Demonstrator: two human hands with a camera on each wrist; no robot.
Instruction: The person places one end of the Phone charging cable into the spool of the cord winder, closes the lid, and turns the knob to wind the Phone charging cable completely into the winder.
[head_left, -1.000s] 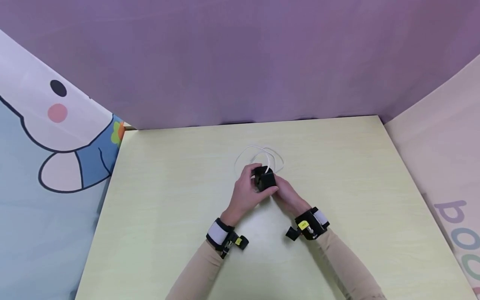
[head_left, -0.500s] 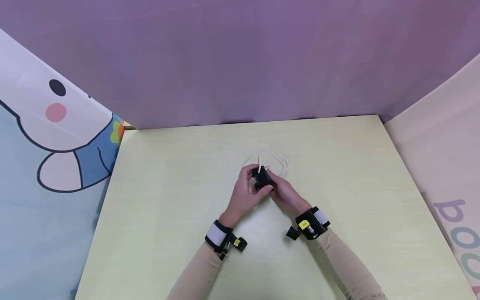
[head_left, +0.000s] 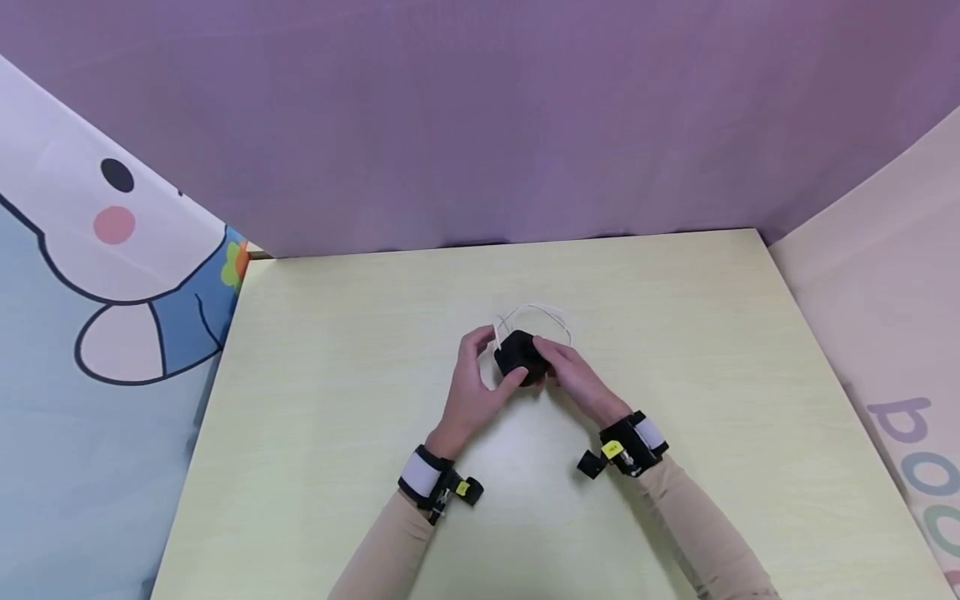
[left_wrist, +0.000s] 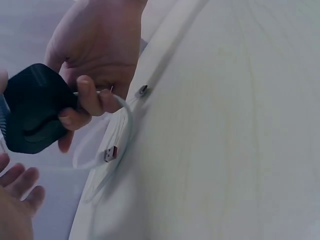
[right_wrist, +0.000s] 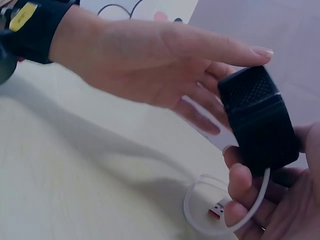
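A black, angular block [head_left: 521,357], its exact kind unclear, is held above the table between both hands. In the right wrist view one end of the block [right_wrist: 262,122] has a dotted texture. My right hand [head_left: 581,379] grips the block from the right, thumb on one side and fingers beneath. The thumb of my left hand [head_left: 472,396] touches the block, while its other fingers are spread apart from it. A white cable [right_wrist: 260,197] emerges from the block beside my right fingers. Its loop carries a USB plug [left_wrist: 111,154]; a second metal connector [left_wrist: 143,91] shows nearby.
The pale wooden table [head_left: 337,333] spreads around both hands. A purple curtain [head_left: 480,125] hangs behind its far edge. Printed cloths stand at the left [head_left: 112,333] and right [head_left: 885,333] sides. Both wrists wear black straps with small cameras.
The block has been turned in the hands and shows a broader face. My left hand has moved slightly left, its fingers spreading off the block. The cable loop has shifted.
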